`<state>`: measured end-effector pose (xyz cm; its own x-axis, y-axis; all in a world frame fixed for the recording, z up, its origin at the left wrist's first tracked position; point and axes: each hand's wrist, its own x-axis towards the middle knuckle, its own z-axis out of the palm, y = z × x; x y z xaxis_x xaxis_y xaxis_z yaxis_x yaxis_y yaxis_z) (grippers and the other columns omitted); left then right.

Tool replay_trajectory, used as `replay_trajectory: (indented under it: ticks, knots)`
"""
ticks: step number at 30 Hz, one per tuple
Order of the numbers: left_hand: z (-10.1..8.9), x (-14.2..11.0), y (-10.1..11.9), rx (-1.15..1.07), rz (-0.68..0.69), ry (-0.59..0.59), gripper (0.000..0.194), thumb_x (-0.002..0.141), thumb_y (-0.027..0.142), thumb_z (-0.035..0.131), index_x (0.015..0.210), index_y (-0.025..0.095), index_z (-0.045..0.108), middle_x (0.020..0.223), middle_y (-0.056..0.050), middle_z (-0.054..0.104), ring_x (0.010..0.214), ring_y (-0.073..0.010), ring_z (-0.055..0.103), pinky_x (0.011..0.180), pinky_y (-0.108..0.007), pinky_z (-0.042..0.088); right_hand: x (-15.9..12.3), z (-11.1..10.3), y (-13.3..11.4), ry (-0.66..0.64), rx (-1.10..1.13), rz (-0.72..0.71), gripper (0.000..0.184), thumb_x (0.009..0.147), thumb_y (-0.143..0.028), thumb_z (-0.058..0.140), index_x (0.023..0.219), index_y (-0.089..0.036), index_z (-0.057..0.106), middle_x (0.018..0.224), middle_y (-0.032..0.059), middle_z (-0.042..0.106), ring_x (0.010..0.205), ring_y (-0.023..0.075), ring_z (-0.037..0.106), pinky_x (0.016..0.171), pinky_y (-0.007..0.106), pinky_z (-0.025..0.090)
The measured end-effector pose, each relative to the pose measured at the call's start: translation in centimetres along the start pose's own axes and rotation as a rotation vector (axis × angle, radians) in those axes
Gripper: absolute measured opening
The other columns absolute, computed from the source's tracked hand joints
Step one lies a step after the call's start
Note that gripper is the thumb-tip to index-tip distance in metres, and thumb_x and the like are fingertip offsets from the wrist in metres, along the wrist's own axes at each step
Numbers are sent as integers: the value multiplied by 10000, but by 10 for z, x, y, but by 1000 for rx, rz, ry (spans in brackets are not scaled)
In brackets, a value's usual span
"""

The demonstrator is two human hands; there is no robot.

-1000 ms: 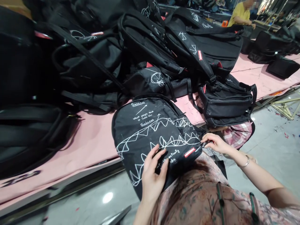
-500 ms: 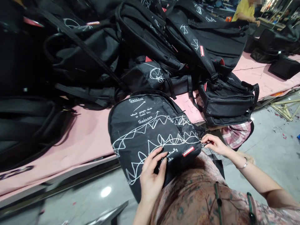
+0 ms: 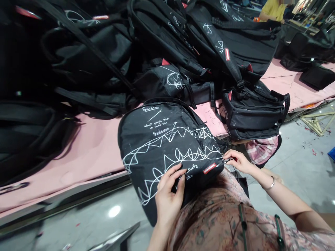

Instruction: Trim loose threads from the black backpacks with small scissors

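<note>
A black backpack (image 3: 162,139) with white scribbled lines and writing leans from the pink table edge onto my lap. My left hand (image 3: 167,198) rests on its lower front, fingers pressing the fabric, holding the bag steady. My right hand (image 3: 237,161) pinches a small zipper pull (image 3: 227,160) at the bag's right side. A small red label (image 3: 209,168) sits on the front between my hands.
A pile of similar black backpacks (image 3: 183,45) covers the pink table (image 3: 86,150) behind. More black bags (image 3: 311,59) lie at the far right, near a person in a yellow top (image 3: 272,10). Grey floor (image 3: 306,167) with scraps lies at right.
The backpack and both hands sit slightly further left and lower in view. My right hand still pinches the zipper pull at the bag's side. My left hand keeps its hold.
</note>
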<state>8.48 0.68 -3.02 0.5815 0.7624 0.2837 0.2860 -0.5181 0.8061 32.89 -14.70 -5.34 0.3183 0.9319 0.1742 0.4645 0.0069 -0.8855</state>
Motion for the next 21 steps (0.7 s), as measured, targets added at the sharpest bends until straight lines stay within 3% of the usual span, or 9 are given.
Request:
replay_trajectory:
  ticks: [7,15,21]
  knots:
    - [2,-1,-5,6,23,9,164,813,224,528,950,251,614,1117,-16,580,1061,-182,520,949,-366,362,5,0,-4,-18,-110,-109,137,834,-290,556,898,-175,593,894,75,622,863,179,567,780,345,439]
    - [2,-2,-7,0,29,14,171,812,216,527,958,252,609,1117,-14,579,1042,-174,530,933,-351,368,-2,-8,-1,8,-106,-86,111,824,-266,574,895,-181,585,885,60,623,867,179,565,780,344,431]
    - [4,-1,-8,4,16,17,164,816,227,523,951,253,612,1110,-9,585,1037,-172,534,931,-350,367,-2,0,-2,-4,-158,-122,115,837,-235,549,931,-180,583,899,67,612,870,174,559,774,337,429]
